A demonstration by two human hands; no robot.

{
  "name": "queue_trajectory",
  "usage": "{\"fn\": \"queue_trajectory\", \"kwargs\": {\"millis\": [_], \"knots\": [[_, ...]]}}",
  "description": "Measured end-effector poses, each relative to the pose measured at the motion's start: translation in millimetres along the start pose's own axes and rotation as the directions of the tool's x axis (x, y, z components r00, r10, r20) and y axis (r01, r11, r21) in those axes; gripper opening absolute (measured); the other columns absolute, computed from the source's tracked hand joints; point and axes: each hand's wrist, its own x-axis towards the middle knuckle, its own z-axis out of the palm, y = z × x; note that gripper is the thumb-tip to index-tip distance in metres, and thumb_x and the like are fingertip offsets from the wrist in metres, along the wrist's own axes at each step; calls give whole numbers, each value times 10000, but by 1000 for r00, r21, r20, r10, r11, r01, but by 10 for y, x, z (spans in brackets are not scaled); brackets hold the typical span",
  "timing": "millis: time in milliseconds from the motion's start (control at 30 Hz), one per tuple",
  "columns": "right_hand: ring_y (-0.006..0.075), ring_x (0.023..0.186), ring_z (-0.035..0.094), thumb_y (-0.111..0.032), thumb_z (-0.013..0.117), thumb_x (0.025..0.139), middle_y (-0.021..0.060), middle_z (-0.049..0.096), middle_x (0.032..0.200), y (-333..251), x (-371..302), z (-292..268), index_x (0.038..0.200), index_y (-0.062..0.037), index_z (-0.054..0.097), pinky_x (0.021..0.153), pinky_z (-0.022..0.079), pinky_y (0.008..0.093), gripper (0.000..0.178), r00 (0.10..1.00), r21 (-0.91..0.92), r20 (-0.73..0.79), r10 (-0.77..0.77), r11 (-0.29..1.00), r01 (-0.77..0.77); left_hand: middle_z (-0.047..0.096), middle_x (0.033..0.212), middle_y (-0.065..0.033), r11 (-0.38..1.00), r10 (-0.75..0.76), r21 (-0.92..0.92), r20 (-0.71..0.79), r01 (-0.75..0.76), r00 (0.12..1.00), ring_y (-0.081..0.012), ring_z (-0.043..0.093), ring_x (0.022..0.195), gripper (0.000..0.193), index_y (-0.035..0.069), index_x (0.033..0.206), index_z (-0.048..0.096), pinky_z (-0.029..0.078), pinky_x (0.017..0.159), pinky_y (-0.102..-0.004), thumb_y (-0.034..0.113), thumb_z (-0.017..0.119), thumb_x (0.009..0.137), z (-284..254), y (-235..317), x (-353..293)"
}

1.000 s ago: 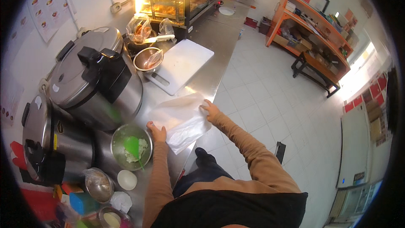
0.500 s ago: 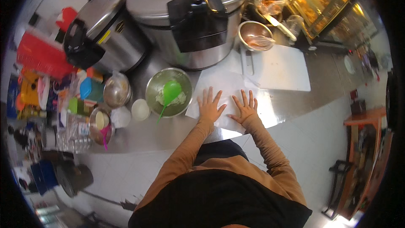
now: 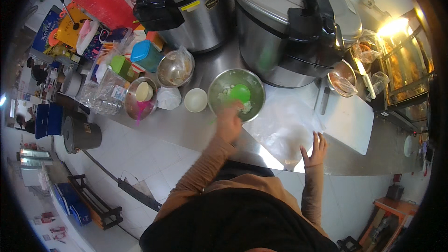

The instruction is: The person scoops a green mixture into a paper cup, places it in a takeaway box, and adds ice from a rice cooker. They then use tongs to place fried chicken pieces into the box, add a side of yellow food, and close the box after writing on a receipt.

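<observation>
My left hand (image 3: 228, 125) is over the near rim of a steel mixing bowl (image 3: 260, 105), blurred by motion. It covers the handle of a green rice paddle (image 3: 240, 94); whether its fingers have closed on the handle, I cannot tell. White rice (image 3: 226, 91) lies in the bowl around the paddle. Fingers spread, my right hand (image 3: 315, 151) is at the right edge of a clear plastic sheet (image 3: 287, 119), near the counter's front edge, holding nothing. Beside the bowl's left stands a small white bowl (image 3: 195, 100).
Two large steel rice cookers (image 3: 275, 37) stand behind the bowl. A white cutting board (image 3: 350, 123) carries a knife (image 3: 324, 100). A copper-coloured bowl (image 3: 342, 78) and a lit glass food cabinet (image 3: 405, 60) are at right. At left is a steel bowl with a pink-handled utensil (image 3: 140, 108).
My left hand has left the plastic sheet and moved left to the paddle in the mixing bowl. My right hand has shifted to the sheet's right edge. The view has swung left.
</observation>
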Motion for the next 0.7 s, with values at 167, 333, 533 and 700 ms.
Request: {"fn": "queue_trajectory", "kwargs": {"millis": [167, 333, 533, 700], "knots": [[296, 994, 493, -61, 616, 717, 158, 519, 1047, -1395, 604, 195, 1065, -28, 547, 877, 383, 347, 357, 977, 581, -113, -181, 786, 213, 363, 1240, -170, 763, -290, 646, 364, -16, 885, -379, 356, 1150, 877, 91, 1250, 254, 323, 946, -426, 200, 748, 533, -928, -1031, 338], [306, 1016, 495, -125, 732, 614, 167, 505, 1099, -2112, 914, 302, 1118, -21, 508, 876, 393, 356, 562, 879, 549, -212, -427, 692, 469, 266, 1305, -217, 944, -329, 219, 595, 246, 734, -374, 259, 1226, 1011, 56, 1295, 167, 255, 1007, -416, 266, 780, 520, -1281, -1043, 630], [324, 1085, 457, -193, 787, 522, 187, 455, 1176, -2314, 827, 685, 1217, -24, 388, 936, 350, 373, 819, 909, 654, -286, -303, 632, 416, 209, 1321, -242, 893, 233, -450, 516, 30, 825, -323, 276, 1221, 1003, 6, 1331, 78, 234, 1010, -390, 355, 730, 653, -921, -302, 580], [304, 1052, 483, -90, 801, 504, 179, 433, 1166, -1746, 734, 954, 1264, -58, 187, 865, 424, 402, 978, 754, 635, -654, 57, 584, 506, 450, 1180, -189, 949, -293, 258, 511, 180, 808, -344, 395, 1139, 492, 36, 1184, 424, 309, 945, -450, 275, 590, 788, -549, -420, 561]]}}
